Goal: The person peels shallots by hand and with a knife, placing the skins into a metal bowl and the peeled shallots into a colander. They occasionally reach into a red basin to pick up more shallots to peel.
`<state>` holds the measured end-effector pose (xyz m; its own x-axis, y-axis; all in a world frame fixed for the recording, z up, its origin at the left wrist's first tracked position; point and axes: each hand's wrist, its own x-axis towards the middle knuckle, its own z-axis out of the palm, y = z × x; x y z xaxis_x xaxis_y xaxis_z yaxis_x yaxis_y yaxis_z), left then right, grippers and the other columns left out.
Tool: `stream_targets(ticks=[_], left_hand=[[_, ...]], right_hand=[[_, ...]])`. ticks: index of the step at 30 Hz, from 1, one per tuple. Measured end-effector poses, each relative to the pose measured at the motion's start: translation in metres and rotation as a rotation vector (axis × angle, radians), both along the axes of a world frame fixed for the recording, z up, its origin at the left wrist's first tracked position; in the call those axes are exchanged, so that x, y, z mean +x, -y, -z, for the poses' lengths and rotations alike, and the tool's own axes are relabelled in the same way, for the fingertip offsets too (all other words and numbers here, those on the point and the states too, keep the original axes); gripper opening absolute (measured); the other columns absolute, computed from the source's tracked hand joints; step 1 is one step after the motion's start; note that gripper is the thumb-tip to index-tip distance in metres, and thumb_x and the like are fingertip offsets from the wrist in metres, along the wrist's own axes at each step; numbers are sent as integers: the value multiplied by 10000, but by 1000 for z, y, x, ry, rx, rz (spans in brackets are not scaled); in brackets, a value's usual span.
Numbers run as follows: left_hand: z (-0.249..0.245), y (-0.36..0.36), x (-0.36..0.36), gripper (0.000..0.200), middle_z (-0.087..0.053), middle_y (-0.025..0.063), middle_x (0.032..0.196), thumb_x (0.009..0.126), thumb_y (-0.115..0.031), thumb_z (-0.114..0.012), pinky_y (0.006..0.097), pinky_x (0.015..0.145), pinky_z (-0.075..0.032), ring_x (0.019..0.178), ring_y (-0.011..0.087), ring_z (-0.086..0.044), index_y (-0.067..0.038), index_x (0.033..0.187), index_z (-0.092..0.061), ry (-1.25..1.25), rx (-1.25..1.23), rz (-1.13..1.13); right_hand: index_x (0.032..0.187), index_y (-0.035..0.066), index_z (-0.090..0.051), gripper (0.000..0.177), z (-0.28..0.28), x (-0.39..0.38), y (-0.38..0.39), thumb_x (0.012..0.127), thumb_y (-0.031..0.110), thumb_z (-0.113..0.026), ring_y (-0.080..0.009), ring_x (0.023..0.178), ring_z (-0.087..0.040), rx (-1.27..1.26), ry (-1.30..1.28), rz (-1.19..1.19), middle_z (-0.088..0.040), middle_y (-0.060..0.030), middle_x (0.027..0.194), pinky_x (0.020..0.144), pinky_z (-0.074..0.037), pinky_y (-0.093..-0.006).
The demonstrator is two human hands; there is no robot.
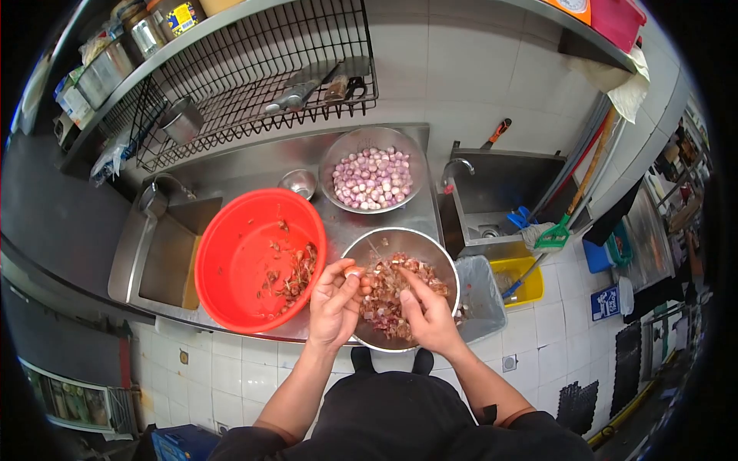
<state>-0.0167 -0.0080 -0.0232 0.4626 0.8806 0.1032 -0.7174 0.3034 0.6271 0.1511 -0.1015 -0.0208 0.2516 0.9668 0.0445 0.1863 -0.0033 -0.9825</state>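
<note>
Over the left part of a steel bowl (pixel 453 269), my left hand (pixel 337 303) pinches a small shallot (pixel 354 272) between thumb and fingers. My right hand (pixel 427 311) hovers above the same bowl, thumb and index finger apart, with nothing clearly visible between them. Reddish-brown skins and peelings (pixel 396 326) fill this bowl. Behind it stands a metal bowl of peeled purple-white shallots (pixel 372 178). To the left, a large red basin (pixel 231 261) holds dark unpeeled pieces and loose skins (pixel 300 273) along its right side.
A small empty steel bowl (pixel 298 183) sits behind the basin. Sinks are at the left (pixel 165 253) and right (pixel 492 192). A plastic-lined bin (pixel 480 300) stands right of the near bowl, beside a yellow bucket (pixel 530 280). A wire rack (pixel 254 88) hangs above the counter.
</note>
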Motion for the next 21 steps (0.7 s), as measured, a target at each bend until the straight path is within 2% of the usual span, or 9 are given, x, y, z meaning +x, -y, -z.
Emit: stream_targets(ticks=[4, 6, 7, 14, 16, 17, 19, 20, 21], left_hand=[[-15, 14, 8, 269, -651, 111, 1086, 921, 35, -630, 299, 879, -538, 989, 194, -651, 23, 1185, -580, -97, 38, -79], [-15, 20, 13, 293, -653, 107, 1070, 903, 47, -653, 276, 870, -533, 979, 170, -648, 43, 1185, -574, -251, 151, -270], [-17, 23, 15, 293, -653, 107, 1070, 903, 47, -653, 276, 870, -533, 979, 170, -648, 43, 1185, -574, -251, 152, -269], [-24, 35, 14, 313, -662, 116, 1061, 897, 44, -667, 257, 865, -530, 985, 153, -647, 62, 1193, -569, -344, 280, -368], [-25, 36, 13, 318, -665, 118, 1066, 897, 45, -667, 256, 866, -530, 982, 152, -648, 63, 1198, -569, -360, 334, -372], [-27, 38, 12, 314, -669, 120, 1069, 905, 37, -659, 262, 867, -533, 975, 156, -652, 60, 1205, -570, -394, 342, -356], [-30, 36, 14, 310, -672, 123, 1072, 914, 29, -650, 268, 868, -535, 969, 160, -656, 58, 1213, -571, -421, 354, -339], [-32, 32, 14, 305, -674, 123, 1075, 926, 17, -638, 278, 865, -541, 959, 167, -660, 52, 1222, -572, -239, 205, -217], [-33, 30, 14, 301, -676, 122, 1079, 938, 5, -625, 288, 862, -546, 949, 173, -665, 45, 1232, -573, -57, 56, -96]], right_hand=[[1414, -33, -453, 471, -38, -18, 7, 982, 122, -557, -261, 1134, -636, 117, -126, -107, -620, -227, 1272, 971, -460, -340], [1419, -24, -451, 463, -40, -22, 5, 984, 106, -544, -264, 1226, -586, 292, 18, -100, -588, -229, 1321, 1022, -430, -343], [1423, -15, -451, 461, -44, -23, 4, 985, 98, -540, -270, 1289, -537, 305, 28, -101, -567, -233, 1349, 1050, -409, -347], [1380, -22, -500, 414, -48, -28, -1, 984, 90, -547, -258, 1226, -580, 331, -57, -120, -619, -208, 1275, 1034, -421, -350], [1333, -25, -553, 361, -49, -29, -1, 998, 109, -551, -168, 1006, -652, 301, -181, -86, -688, -128, 1076, 890, -497, -290], [1333, -25, -553, 361, -48, -29, 0, 998, 109, -551, -168, 1006, -652, 303, -181, -84, -688, -128, 1076, 890, -497, -290], [1303, -23, -584, 335, -49, -28, 1, 1011, 137, -556, -57, 752, -600, 238, -287, -55, -667, -40, 847, 659, -485, -205], [1303, -23, -584, 335, -49, -27, 1, 1011, 137, -556, -57, 752, -600, 240, -285, -55, -667, -40, 847, 659, -485, -205], [1303, -21, -588, 336, -49, -25, 0, 1014, 148, -557, -33, 678, -552, 192, -392, -67, -631, -15, 778, 588, -442, -190]])
